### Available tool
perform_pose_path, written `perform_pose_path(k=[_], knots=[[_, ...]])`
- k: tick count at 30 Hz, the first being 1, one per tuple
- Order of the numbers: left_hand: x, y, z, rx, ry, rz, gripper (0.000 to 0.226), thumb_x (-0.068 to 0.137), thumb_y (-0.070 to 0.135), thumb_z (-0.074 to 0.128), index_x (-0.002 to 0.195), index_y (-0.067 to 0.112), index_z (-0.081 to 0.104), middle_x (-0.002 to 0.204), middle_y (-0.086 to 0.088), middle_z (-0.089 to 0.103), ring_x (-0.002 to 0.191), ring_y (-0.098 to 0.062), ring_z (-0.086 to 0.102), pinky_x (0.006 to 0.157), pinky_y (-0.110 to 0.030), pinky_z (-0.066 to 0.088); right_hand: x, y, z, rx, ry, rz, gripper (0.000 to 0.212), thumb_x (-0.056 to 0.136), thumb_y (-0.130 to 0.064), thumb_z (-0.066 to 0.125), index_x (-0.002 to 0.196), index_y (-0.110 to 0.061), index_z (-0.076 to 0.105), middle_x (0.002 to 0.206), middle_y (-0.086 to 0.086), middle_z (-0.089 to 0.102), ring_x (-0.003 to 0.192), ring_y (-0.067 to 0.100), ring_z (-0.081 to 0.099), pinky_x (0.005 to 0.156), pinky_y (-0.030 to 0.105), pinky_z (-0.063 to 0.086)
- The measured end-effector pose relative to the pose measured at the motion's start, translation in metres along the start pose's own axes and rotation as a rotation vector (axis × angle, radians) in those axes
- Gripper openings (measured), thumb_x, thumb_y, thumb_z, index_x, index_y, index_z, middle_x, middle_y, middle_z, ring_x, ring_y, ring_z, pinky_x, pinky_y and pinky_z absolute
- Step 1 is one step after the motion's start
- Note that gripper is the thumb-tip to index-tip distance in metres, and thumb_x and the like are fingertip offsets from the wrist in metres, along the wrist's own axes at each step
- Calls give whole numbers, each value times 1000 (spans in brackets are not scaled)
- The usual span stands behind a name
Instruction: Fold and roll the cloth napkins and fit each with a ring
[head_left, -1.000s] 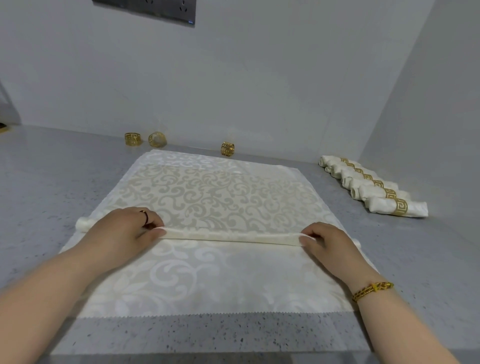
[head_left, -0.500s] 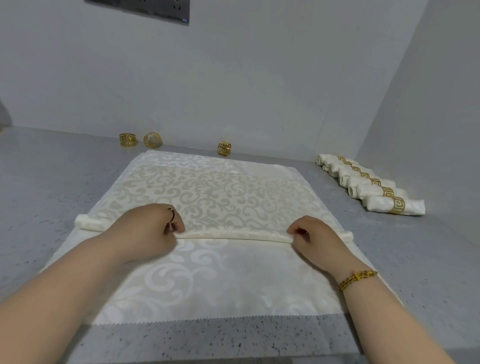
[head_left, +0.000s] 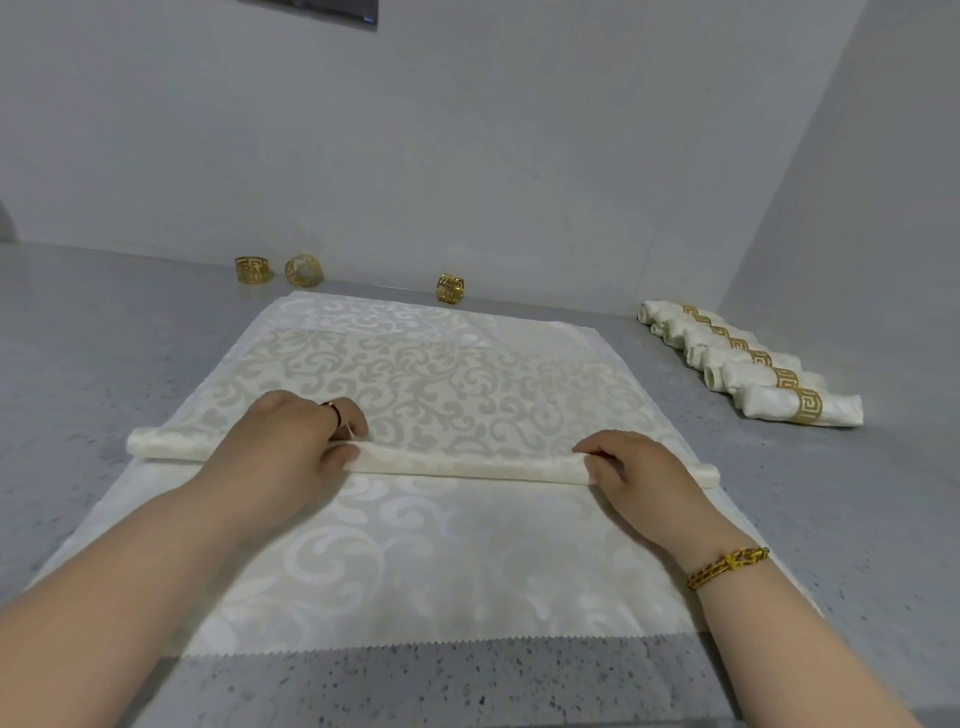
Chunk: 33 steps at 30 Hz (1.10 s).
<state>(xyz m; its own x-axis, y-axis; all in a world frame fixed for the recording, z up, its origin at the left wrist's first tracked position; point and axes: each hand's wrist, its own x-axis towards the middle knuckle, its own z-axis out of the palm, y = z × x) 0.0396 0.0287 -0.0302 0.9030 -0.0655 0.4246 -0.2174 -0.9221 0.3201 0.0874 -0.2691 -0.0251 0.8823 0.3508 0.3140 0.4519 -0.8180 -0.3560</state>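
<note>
A cream damask napkin (head_left: 441, 374) lies on the grey counter, its near part wound into a long thin roll (head_left: 467, 460) running left to right. My left hand (head_left: 291, 441) grips the roll left of its middle, fingers curled over it and thumb on its near side. Near the roll's right end, my right hand (head_left: 639, 467) holds it with curled fingers. A second flat napkin (head_left: 441, 571) with a zigzag edge shows below the roll. Three gold rings (head_left: 253, 270) (head_left: 304, 270) (head_left: 450, 289) stand by the back wall.
Several finished rolled napkins with gold rings (head_left: 748, 364) lie in a row at the right, close to the side wall. The speckled grey counter (head_left: 104, 364) runs to walls at the back and right. A dark panel hangs high on the back wall.
Both hands have rolled the napkin a little farther away from me. My left hand has shifted right along the roll, baring more of its left end.
</note>
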Motion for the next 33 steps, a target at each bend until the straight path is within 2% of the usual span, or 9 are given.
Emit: perform_pose_path(k=[5,7,10,13,17,25,27,30,33], knots=[[-1,2,-2,-153,-37,-13,32,86,19,58,68,36,40,72,17,56,74,-3,52,61,-7,32,0,-3,1,-10,3,15,18,91,-10,46,104,-10,59,86,-2,53,82,11,44,63,11,34],[0,2,-2,-79,-45,19,32,86,20,59,64,36,43,71,20,55,74,-5,54,66,-5,31,0,-5,2,-58,25,-25,13,88,-4,49,95,-5,60,89,2,53,86,14,42,64,18,29],[0,2,-6,-52,-92,70,29,83,27,63,63,40,46,75,28,49,80,-5,52,80,-10,33,0,-5,2,-16,24,-72,11,83,0,53,90,-5,61,87,1,52,90,18,44,68,16,28],[-2,-1,-12,-71,-193,63,16,66,53,60,70,47,45,86,31,47,87,3,45,85,-15,31,-4,-6,-4,137,-71,-36,18,81,-13,65,93,-21,55,83,-14,50,85,8,45,72,4,32],[1,-4,-7,-34,-173,15,8,82,33,64,86,35,58,86,24,50,92,-3,46,73,-10,33,-3,-8,-5,78,-46,-8,15,81,-13,65,96,-15,62,79,-22,48,86,9,43,73,2,32],[2,-2,-1,-114,-96,-112,11,88,27,55,95,29,47,93,10,55,89,-11,50,76,-21,34,4,-5,7,43,39,27,14,89,-14,53,102,-11,58,86,-4,53,85,12,47,65,17,30],[4,0,3,-64,-50,-71,11,88,23,56,92,27,46,89,11,51,87,-11,46,72,-19,31,6,-9,11,-58,102,-31,7,85,-7,56,92,-6,58,83,3,55,81,20,48,68,22,27],[6,-1,5,-55,-67,-9,10,88,18,55,94,22,62,83,22,45,91,-5,43,68,-10,31,6,-10,16,-128,129,-151,5,71,-4,57,70,-5,62,70,9,60,68,31,55,63,33,39],[2,-5,1,-68,-169,-16,24,85,29,60,109,24,62,97,23,48,99,1,40,76,-7,31,2,-8,9,-106,23,-148,13,81,-17,63,88,-7,68,87,5,64,83,20,48,76,27,34]])
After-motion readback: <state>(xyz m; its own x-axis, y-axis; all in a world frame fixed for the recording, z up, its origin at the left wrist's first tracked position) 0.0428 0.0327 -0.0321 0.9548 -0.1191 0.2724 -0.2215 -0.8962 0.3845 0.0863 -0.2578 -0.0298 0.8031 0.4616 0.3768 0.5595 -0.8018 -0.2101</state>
